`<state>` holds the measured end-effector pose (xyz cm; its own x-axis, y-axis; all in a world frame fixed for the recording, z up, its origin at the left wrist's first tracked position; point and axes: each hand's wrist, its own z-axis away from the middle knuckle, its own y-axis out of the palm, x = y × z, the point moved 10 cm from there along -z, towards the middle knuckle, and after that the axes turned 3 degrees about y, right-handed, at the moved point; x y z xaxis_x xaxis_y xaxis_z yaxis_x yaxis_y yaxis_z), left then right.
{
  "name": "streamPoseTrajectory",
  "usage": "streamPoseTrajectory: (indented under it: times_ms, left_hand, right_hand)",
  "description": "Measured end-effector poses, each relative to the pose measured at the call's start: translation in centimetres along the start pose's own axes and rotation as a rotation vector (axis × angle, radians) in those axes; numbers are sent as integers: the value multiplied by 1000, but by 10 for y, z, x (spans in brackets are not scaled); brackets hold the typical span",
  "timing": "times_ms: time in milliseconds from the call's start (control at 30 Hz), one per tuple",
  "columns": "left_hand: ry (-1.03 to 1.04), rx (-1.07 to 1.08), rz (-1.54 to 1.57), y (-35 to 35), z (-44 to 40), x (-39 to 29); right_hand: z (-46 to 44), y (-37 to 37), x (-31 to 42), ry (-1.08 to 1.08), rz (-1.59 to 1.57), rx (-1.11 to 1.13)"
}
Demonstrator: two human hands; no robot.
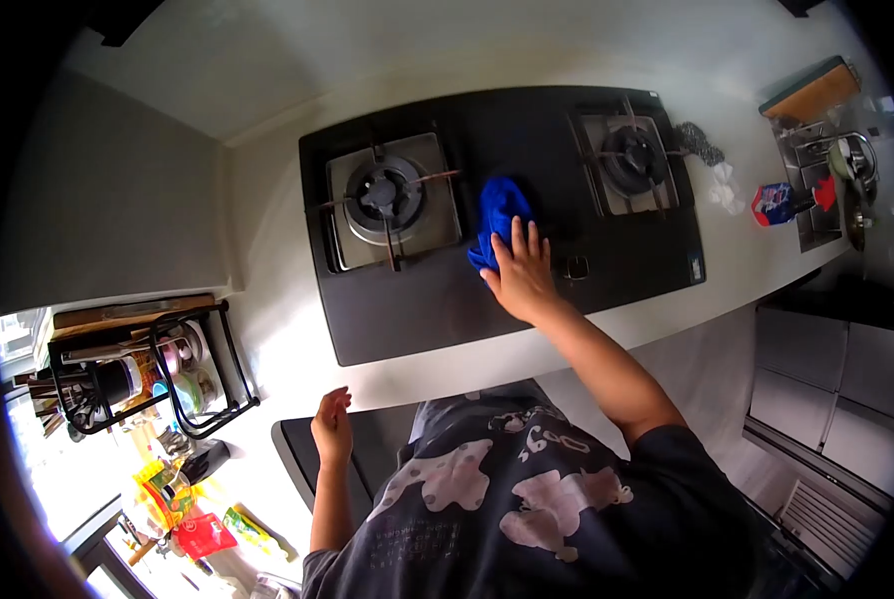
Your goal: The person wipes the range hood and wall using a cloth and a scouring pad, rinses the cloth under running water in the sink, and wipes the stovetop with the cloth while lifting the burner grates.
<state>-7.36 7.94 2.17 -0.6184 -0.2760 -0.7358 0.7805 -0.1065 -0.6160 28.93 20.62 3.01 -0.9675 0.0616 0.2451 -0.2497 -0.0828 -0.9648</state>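
A blue cloth (502, 208) lies bunched on the middle of the black two-burner gas hob (397, 314). My right hand (523, 273) rests on the cloth's near edge, palm down with the fingers spread. To the left of the cloth is the left burner (385, 200); the right burner (634, 160) sits to its right. My left hand (333, 421) hangs in front of the counter's edge, touching nothing, its fingers loosely curled together with nothing visible in them.
Right of the hob are a steel scouring pad (700, 145), crumpled white paper (727, 188), a spray bottle (773, 205) and a sink (819, 228). At the left stands a black rack (192, 374) of utensils, with packets (205, 536) nearby.
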Motion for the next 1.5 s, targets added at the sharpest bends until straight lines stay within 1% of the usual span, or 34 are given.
streamPoseTrajectory:
  times_ms: [33, 67, 133, 200, 267, 300, 333, 400, 500, 533, 600, 667, 733, 833, 867, 900, 967, 1000, 1100, 1167, 1267, 1333, 1400, 1467, 1500]
  left_hand:
    - [-18, -10, 15, -6, 1, 11]
    - [-40, -18, 31, -10, 2, 21]
    - [-64, -21, 5, -18, 1, 37]
    - [-76, -57, 31, -21, -4, 49]
    - [-83, -79, 3, -24, -7, 45]
    - [-81, -99, 7, -24, -6, 46]
    - [-79, -121, 11, -24, -7, 47]
    - [-121, -130, 27, -17, 4, 52]
    - [-221, -117, 24, -3, 20, 58]
    - [-226, -118, 20, -1, 22, 54]
    - [-252, -97, -35, 4, 25, 49]
    - [-223, -89, -3, 9, 29, 51]
    - [-202, -59, 61, 15, 21, 46]
    - [-168, -50, 75, 15, 8, 41]
    - [-153, -62, 91, 14, 5, 39]
    - [-137, -38, 39, 11, 0, 27]
    - [-122, -40, 66, 11, -4, 27]
    - [-108, -47, 89, 9, -5, 28]
    - [-90, -46, 90, 3, -8, 29]
    - [-53, -46, 115, -3, -11, 28]
    - [-56, -22, 83, -12, -16, 24]
    - [-51, 4, 28, -16, -19, 30]
    - [5, 33, 41, -15, -22, 27]
    - [18, 52, 28, -15, -23, 25]
    - [17, 59, 29, -14, -25, 27]
  right_hand:
    - [-3, 18, 2, -26, 27, 150]
    - [-7, 23, 1, -32, 37, 150]
    - [-13, 39, 8, -128, 112, 184]
    - [-34, 41, 6, -160, 121, 158]
    - [-68, 28, 8, -255, 53, 110]
    - [-88, 28, 2, -253, 30, 81]
    - [-109, 32, -5, -246, 78, 96]
    - [-158, 26, -12, -266, 78, 6]
    - [-247, 23, -32, -211, 73, -68]
    - [-265, 21, -39, -177, 81, -104]
    - [-277, 20, -46, -111, 44, -80]
    - [-251, 24, -50, -94, 53, -97]
    - [-191, 23, -46, -144, 61, -72]
    - [-83, 24, -38, -252, -54, 162]
    - [-61, 23, -36, -268, -122, 253]
    - [-53, 24, -35, -259, -120, 258]
    - [-46, 24, -28, -180, -176, 197]
    - [-42, 25, -19, -100, -159, 184]
    - [-27, 40, 23, -23, -67, 207]
    - [-18, 41, 39, -4, -5, 97]
    - [9, 41, 48, -12, -26, 64]
    - [39, 45, 60, -75, 66, 77]
    - [66, 42, 60, -98, -3, 46]
    - [92, 36, 49, -95, -104, -25]
    - [107, 40, 36, -60, -116, -29]
